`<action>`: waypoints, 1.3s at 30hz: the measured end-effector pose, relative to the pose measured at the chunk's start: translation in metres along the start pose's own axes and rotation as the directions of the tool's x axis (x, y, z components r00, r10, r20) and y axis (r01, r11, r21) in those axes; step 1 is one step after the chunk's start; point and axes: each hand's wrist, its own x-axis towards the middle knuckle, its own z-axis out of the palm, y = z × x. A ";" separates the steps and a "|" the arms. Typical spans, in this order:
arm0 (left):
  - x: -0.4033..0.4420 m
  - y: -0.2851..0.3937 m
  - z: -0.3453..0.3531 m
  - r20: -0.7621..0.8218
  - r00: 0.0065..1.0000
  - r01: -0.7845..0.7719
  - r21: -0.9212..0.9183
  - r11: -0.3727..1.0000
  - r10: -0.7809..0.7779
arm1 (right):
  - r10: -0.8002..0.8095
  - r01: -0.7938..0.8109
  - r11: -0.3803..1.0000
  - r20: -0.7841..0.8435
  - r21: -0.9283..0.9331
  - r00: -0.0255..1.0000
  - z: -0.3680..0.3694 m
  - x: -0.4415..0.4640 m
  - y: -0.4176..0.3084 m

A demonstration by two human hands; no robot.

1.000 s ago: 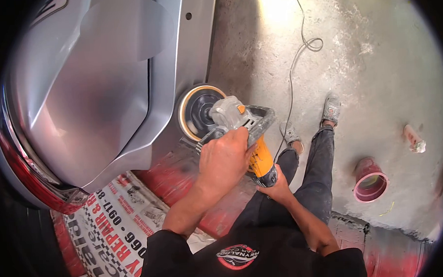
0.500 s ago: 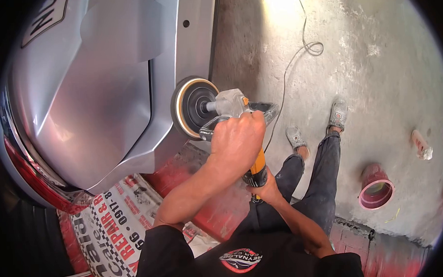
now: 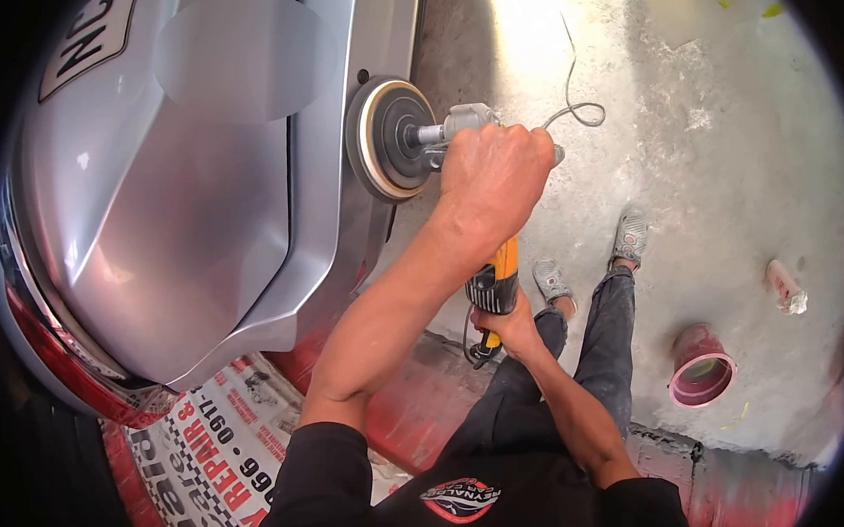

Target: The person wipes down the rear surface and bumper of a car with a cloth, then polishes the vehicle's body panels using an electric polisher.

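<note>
A yellow and grey power polisher (image 3: 504,265) has its round pad (image 3: 394,139) against the lower edge of a silver car's bumper (image 3: 322,202), just below a small round hole. My left hand (image 3: 498,177) is wrapped round the front handle near the polisher's head and hides most of that handle. Lower down, my right hand (image 3: 512,323) grips the rear end of the body, its fingers partly hidden behind the tool.
A looped cord (image 3: 575,109) lies on the concrete floor (image 3: 716,179). A reddish bucket (image 3: 703,370) lies at the right, with a small bottle (image 3: 787,288) above it. A printed banner (image 3: 215,447) spreads under the car's corner, by a red-stained strip.
The polisher and its pad have moved up along the bumper edge towards the small hole. My left hand has gone up and right with it, its arm stretched further; my right hand has risen slightly.
</note>
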 end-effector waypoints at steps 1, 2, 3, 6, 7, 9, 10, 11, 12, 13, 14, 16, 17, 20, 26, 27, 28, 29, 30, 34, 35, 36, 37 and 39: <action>-0.001 -0.001 -0.002 0.007 1.000 0.007 -0.011 1.000 -0.007 | 0.000 0.000 1.000 0.006 -0.003 1.000 0.000 -0.001 -0.004; -0.003 -0.001 -0.003 0.018 1.000 0.014 -0.021 1.000 -0.013 | 0.003 -0.003 1.000 0.011 -0.004 1.000 0.000 -0.003 -0.007; -0.008 0.000 -0.004 0.030 0.999 0.019 -0.032 0.999 -0.018 | 0.026 -0.026 1.000 0.005 -0.008 1.000 -0.002 -0.008 0.001; -0.034 0.005 0.011 0.019 0.999 0.027 -0.050 0.998 -0.026 | 0.077 -0.078 0.997 0.048 0.022 0.996 -0.002 -0.038 0.023; -0.043 0.006 0.015 0.030 0.999 0.025 -0.061 0.998 -0.023 | 0.103 -0.105 0.993 0.040 0.049 0.994 -0.002 -0.049 0.033; -0.057 0.003 0.018 0.041 0.999 0.020 -0.082 0.996 -0.017 | 0.145 -0.148 0.984 0.029 0.099 0.989 0.001 -0.067 0.044; -0.059 0.000 0.018 0.040 0.999 0.014 -0.098 0.995 -0.010 | 0.166 -0.169 0.979 0.027 0.119 0.986 0.005 -0.075 0.039; -0.061 -0.004 0.016 0.035 0.999 0.006 -0.113 0.994 -0.002 | 0.184 -0.186 0.973 0.027 0.138 0.983 0.010 -0.081 0.032; -0.061 -0.007 0.014 0.031 0.999 -0.006 -0.125 0.992 0.010 | 0.199 -0.201 0.966 0.027 0.160 0.980 0.016 -0.086 0.024; -0.059 -0.010 0.015 0.036 0.999 -0.010 -0.125 0.992 0.015 | 0.200 -0.195 0.968 -0.019 0.158 0.980 0.020 -0.087 0.022; -0.052 -0.013 0.017 0.042 0.999 -0.013 -0.123 0.992 0.019 | 0.193 -0.187 0.971 -0.028 0.147 0.981 0.021 -0.085 0.019; -0.038 -0.018 0.014 0.040 0.999 -0.021 -0.121 0.992 0.026 | 0.178 -0.172 0.977 -0.041 0.126 0.983 0.023 -0.076 -0.001; -0.027 -0.020 0.012 0.026 0.999 -0.017 -0.122 0.992 0.020 | 0.178 -0.172 0.976 -0.032 0.134 0.984 0.022 -0.073 -0.013; 0.004 -0.027 -0.007 0.001 1.000 -0.009 -0.146 0.989 0.010 | 0.161 -0.159 0.984 -0.031 0.078 0.986 0.016 -0.054 -0.053; 0.085 -0.043 -0.063 -0.056 0.998 0.029 -0.134 0.991 -0.036 | 0.190 -0.190 0.982 -0.007 -0.009 0.982 -0.003 -0.004 -0.147; 0.099 -0.045 -0.070 -0.075 0.997 0.023 -0.139 0.990 -0.034 | 0.192 -0.192 0.981 -0.013 -0.006 0.981 -0.004 0.001 -0.162; 0.115 -0.049 -0.078 -0.065 0.997 0.033 -0.188 0.982 -0.046 | 0.190 -0.191 0.982 -0.015 -0.011 0.982 -0.006 0.008 -0.179; 0.133 -0.055 -0.086 -0.066 0.996 0.042 -0.233 0.972 -0.059 | 0.188 -0.188 0.982 -0.015 -0.027 0.982 -0.008 0.018 -0.197; 0.150 -0.061 -0.092 -0.067 0.995 0.047 -0.275 0.960 -0.068 | 0.181 -0.182 0.983 -0.014 -0.040 0.983 -0.007 0.027 -0.215; 0.215 -0.075 -0.116 -0.099 0.993 0.044 -0.208 0.977 -0.066 | 0.164 -0.164 0.986 0.007 -0.036 0.986 -0.005 0.068 -0.279; 0.231 -0.080 -0.125 -0.102 0.993 0.043 -0.214 0.976 -0.066 | 0.156 -0.156 0.985 -0.013 -0.072 0.988 -0.005 0.078 -0.296; 0.248 -0.085 -0.130 -0.113 0.991 0.041 -0.197 0.980 -0.065 | 0.130 -0.131 0.989 -0.015 -0.075 0.991 -0.005 0.091 -0.310; 0.266 -0.091 -0.136 -0.129 0.990 0.038 -0.180 0.983 -0.062 | 0.101 -0.102 0.992 -0.017 -0.081 0.995 -0.006 0.106 -0.325; 0.300 -0.101 -0.150 -0.140 0.988 0.038 -0.146 0.989 -0.058 | 0.057 -0.058 0.995 -0.011 -0.087 0.998 -0.004 0.131 -0.359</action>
